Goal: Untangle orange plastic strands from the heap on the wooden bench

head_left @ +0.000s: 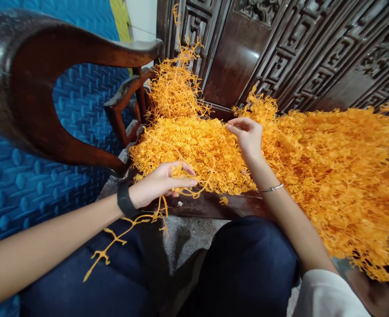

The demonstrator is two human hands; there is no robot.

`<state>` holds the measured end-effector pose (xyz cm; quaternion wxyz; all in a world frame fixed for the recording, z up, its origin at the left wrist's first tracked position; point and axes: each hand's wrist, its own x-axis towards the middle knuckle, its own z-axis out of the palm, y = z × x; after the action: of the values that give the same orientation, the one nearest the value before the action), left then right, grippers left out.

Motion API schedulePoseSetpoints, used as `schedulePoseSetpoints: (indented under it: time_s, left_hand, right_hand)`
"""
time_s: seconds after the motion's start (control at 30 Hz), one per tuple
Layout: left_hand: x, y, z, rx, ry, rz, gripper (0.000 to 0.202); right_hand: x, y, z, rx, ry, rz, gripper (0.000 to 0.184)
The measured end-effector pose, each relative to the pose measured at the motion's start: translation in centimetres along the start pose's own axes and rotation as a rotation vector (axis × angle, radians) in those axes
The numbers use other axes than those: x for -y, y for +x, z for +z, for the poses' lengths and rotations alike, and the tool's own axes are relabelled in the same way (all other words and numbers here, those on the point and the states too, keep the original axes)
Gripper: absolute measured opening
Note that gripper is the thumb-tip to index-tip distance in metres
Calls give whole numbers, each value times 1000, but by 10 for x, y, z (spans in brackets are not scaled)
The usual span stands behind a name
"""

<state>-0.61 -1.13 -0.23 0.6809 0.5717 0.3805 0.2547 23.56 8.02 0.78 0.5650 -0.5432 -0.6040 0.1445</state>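
My left hand [163, 182], with a dark band on its wrist, is closed round an orange branched plastic strand [116, 238]. One end of the strand hangs over my left thigh, and thin loops stick out past the fingertips. Further up and to the right, my right hand [250, 135] has thumb and fingers pinched together above the seat. Whatever sits in that pinch is too small or hidden to make out. Beneath both hands spreads a heap of small orange plastic pieces [197, 147].
A tangled pile of orange strands [176, 88] stands at the back left. On the right rises a large orange mound [339, 171]. Around these are a curved wooden armrest [78, 35], a carved wooden backrest [237, 53] and a blue textured mat [5, 189].
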Motion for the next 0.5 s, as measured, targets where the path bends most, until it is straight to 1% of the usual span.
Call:
schedulePoseSetpoints:
  time_s: [0.07,0.13,0.2,0.27,0.33,0.37,0.43,0.47,0.5]
  left_hand:
    - [-1,1,2,-13,44,34,27]
    - [-1,1,3,-28,78,62,30]
    - [0,2,3,-42,100,69,30]
    - [1,4,1,-49,123,64,29]
    - [3,5,-1,-57,141,47,30]
    - [4,6,-2,-64,147,39,31]
    - [5,6,-4,-54,132,37,34]
    - [5,6,-5,-41,125,46,35]
    - [4,6,-5,-25,124,57,35]
  right_hand:
    - [-1,-1,4,22,-65,-41,14]
    - [3,-3,3,51,-162,-99,26]
    - [14,-9,0,98,-254,-187,34]
    - [35,-20,-4,175,-259,-261,30]
    - [62,-34,-7,312,-133,-267,19]
    - [75,-41,-8,423,-38,-243,15]
    - [96,-53,-7,714,93,-133,12]
    - [102,-58,-5,826,96,-76,11]
    - [105,-61,-3,890,55,-34,10]
